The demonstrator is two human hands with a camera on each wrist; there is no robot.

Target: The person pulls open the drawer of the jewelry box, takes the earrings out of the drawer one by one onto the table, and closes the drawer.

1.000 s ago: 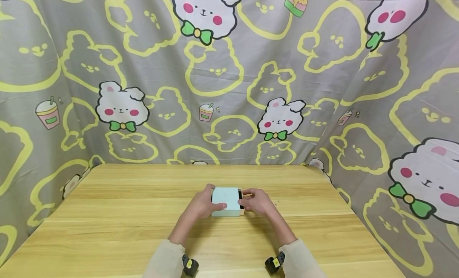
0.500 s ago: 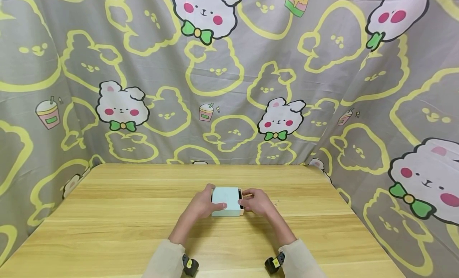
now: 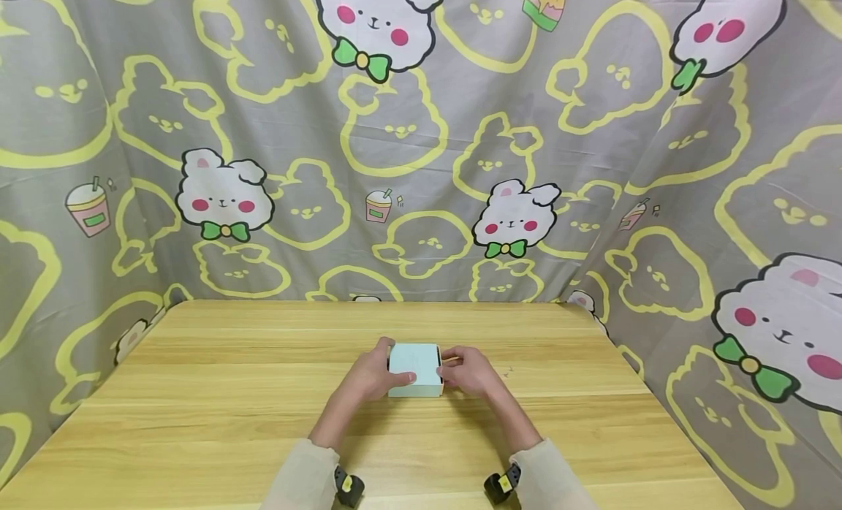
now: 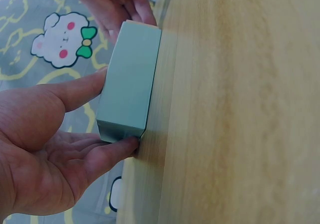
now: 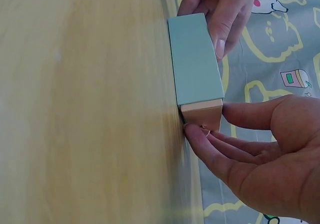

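Observation:
A small pale blue-green drawer box (image 3: 416,362) lies on the table, its sleeve covering nearly all of a peach-coloured inner drawer (image 5: 204,115). My left hand (image 3: 372,375) grips the sleeve from the left, thumb over the top and fingers around the far side and end. At the right end, my right hand (image 3: 471,369) holds the drawer's short edge between thumb and fingers. A thin loop of string (image 5: 206,131) shows at that end in the right wrist view. Whatever lies inside the drawer is hidden by the sleeve.
The wood-grain table (image 3: 263,422) spreads out around both arms. A grey curtain (image 3: 421,166) printed with rabbits and yellow outlines hangs behind it and along both sides. A black wrist device (image 3: 349,488) is strapped near each cuff.
The right hand has moved slightly left with the drawer, which has slid further into the sleeve; the dark gap at its right end has narrowed. The left hand has stayed still.

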